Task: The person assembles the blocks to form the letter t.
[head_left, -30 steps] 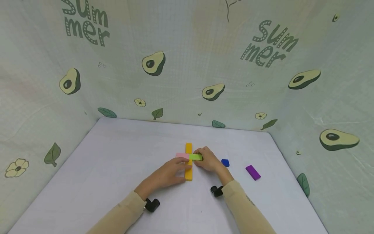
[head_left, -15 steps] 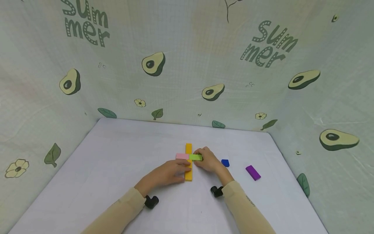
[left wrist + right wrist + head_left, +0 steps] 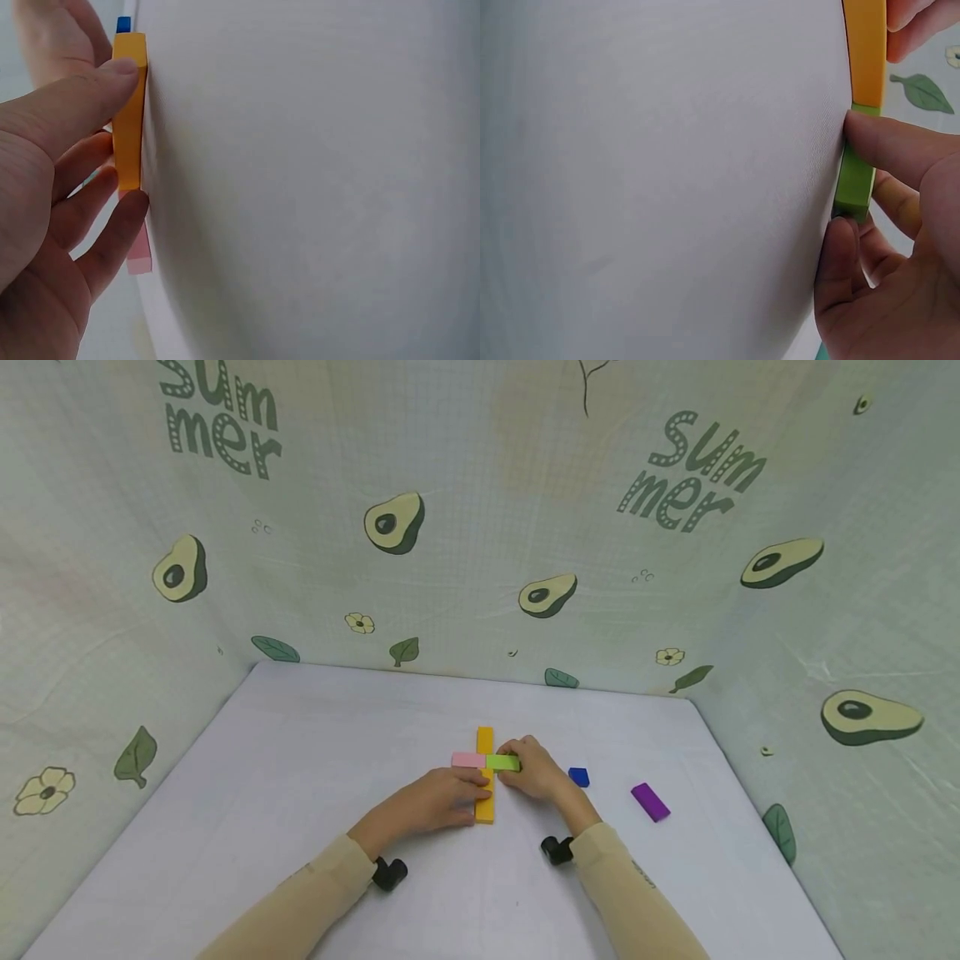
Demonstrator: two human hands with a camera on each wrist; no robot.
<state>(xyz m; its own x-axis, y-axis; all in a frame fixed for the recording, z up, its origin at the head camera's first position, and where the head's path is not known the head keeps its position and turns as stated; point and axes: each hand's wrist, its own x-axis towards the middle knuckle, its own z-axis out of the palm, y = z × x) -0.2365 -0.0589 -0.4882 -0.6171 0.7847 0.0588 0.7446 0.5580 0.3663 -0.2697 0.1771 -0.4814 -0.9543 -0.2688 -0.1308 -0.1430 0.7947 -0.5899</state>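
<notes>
In the head view, toy blocks lie in a cross on the white table. A yellow block point(image 3: 484, 812) forms the near arm and another yellow piece point(image 3: 485, 739) the far arm. A pink block point(image 3: 468, 760) points left, a light green block point(image 3: 502, 763) right. My left hand point(image 3: 438, 797) grips the near yellow block, thumb on its near part and fingers along its far side; the fingers hide some of it. One left fingertip lies against the pink block. With thumb and fingers, my right hand point(image 3: 534, 770) holds the green block at its outer end.
A small blue block point(image 3: 578, 777) lies just right of my right hand, and a purple block point(image 3: 650, 802) farther right. Cloth walls point(image 3: 465, 568) printed with avocados rise behind the table and at both sides. Each wrist carries a small black camera point(image 3: 557, 850).
My left wrist and forearm have shifted slightly, and the left fingers have slid back a little, showing more of the pink block. The right hand and the blocks stay in place.
</notes>
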